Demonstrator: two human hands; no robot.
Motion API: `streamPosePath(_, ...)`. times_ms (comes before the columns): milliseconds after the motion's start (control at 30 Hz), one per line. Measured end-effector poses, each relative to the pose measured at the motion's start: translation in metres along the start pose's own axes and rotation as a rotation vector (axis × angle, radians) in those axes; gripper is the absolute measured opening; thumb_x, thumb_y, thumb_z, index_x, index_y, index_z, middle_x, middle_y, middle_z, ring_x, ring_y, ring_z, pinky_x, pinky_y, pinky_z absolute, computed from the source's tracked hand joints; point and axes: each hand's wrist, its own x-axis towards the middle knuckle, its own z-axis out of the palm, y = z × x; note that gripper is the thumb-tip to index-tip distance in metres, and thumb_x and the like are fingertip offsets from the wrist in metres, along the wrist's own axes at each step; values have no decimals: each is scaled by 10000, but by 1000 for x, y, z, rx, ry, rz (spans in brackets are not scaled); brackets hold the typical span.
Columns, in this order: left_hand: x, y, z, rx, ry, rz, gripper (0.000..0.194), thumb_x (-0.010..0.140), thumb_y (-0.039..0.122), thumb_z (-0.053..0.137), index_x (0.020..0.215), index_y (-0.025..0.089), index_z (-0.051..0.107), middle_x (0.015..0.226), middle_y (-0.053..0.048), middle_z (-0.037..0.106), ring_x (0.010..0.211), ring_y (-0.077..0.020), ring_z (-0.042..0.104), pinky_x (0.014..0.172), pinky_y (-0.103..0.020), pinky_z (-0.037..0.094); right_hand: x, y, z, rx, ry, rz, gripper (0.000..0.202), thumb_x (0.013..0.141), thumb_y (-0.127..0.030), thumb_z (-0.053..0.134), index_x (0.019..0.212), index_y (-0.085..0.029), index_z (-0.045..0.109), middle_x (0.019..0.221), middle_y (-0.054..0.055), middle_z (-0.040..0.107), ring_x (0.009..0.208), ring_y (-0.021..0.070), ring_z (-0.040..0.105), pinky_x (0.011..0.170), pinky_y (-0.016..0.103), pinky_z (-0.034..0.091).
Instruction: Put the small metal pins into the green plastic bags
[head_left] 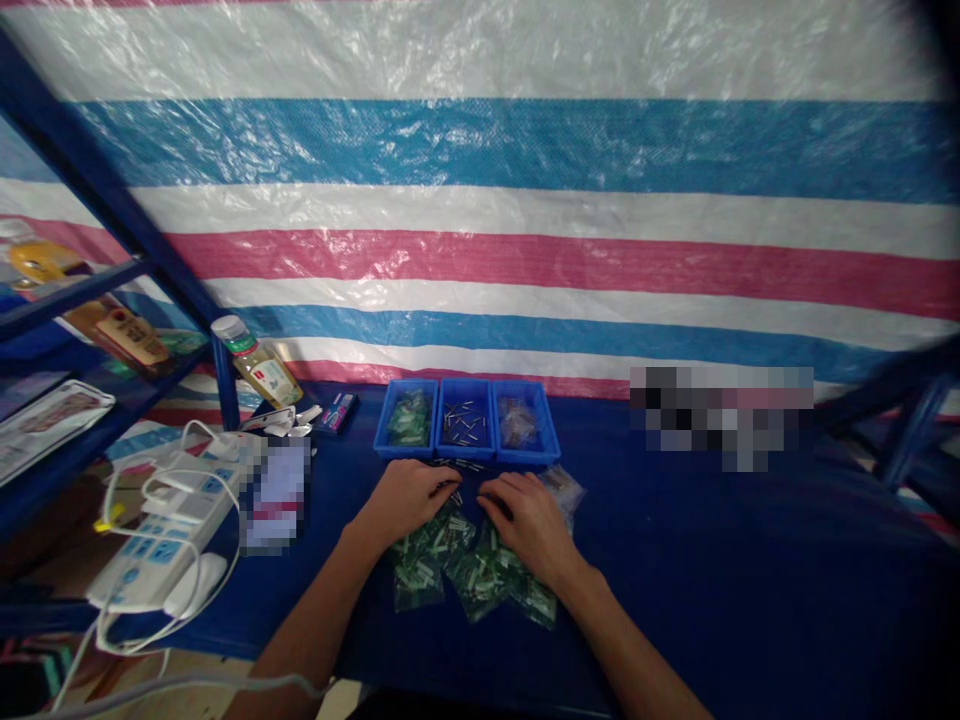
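Note:
My left hand [412,500] is over the blue table, its thumb and fingers pressed together near small dark metal pins [457,497]; what it holds, if anything, is too small to name. Facing it, my right hand [525,515] has curled fingers, and their tips are too small to read. Small clear bags of green and white pieces [484,580] lie under and between both hands. Just beyond stand three joined blue bins: the left bin [409,418] holds green bags, the middle bin [465,420] loose pins, the right bin [519,422] clear bags.
A white power strip [176,525] with tangled cables lies at the left, beside a blurred flat object [277,497]. A bottle [259,365] and a small dark box [337,413] are behind it. Another clear bag [564,487] rests right of my hands. Striped sheeting [525,255] hangs behind the table.

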Motion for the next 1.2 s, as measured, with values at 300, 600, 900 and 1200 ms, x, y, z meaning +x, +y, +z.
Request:
streamPosePath(300,1,2,0,47,-121,-83,187,977,351,601,1062,306,762,919,-4,790,821,-197,728,730,-266,484,0,-2,1,-5,-56,20,88,992,-232,617,956,-248,696,908,17,721,906,232,636,834,374,385)
streamPosePath(600,2,3,2,38,-113,-39,175,988,307,580,1026,269,747,872,-17,777,798,-185,721,710,-245,463,0,-2,6,-49,-46,-13,51,978,-270,650,975,-237,689,921,29,710,920,239,626,847,387,389)
streamPosePath(900,2,4,13,70,-97,9,179,989,334,581,1004,261,744,841,-26,770,781,-192,718,712,-254,465,4,-6,14,-152,-47,-44,106,987,-191,600,908,-217,666,886,38,669,904,235,602,801,380,398)
streamPosePath(1200,1,4,10,6,-9,71,200,1007,348,573,1063,270,748,864,-15,777,775,-167,728,720,-246,473,3,-5,11,-56,81,18,143,992,-118,536,897,-209,592,898,54,641,881,243,576,791,376,438)
